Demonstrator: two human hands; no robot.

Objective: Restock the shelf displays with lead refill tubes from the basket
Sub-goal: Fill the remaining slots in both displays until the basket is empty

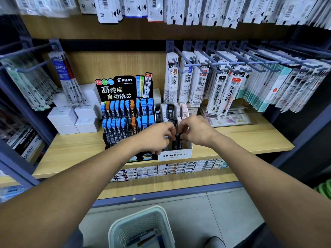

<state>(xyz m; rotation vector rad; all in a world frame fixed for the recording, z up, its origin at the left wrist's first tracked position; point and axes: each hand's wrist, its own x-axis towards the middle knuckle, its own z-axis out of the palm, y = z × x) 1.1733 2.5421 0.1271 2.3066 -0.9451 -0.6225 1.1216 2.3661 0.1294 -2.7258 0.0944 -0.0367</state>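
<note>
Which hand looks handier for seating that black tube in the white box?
The right hand, probably. Its fingers pinch the top of the black tube directly over the white box, while the left hand sits lower beside it.

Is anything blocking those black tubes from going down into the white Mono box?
Nothing visible does. Both hands, left and right, hold the black lead tubes right over the white Mono display box, whose front section looks open beneath them.

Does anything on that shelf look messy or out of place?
Mostly tidy. The black Pilot display has gaps: some slots between the blue-capped tubes stand empty. Both hands, left and right, meet over the white Mono box, handling a dark tube.
</note>
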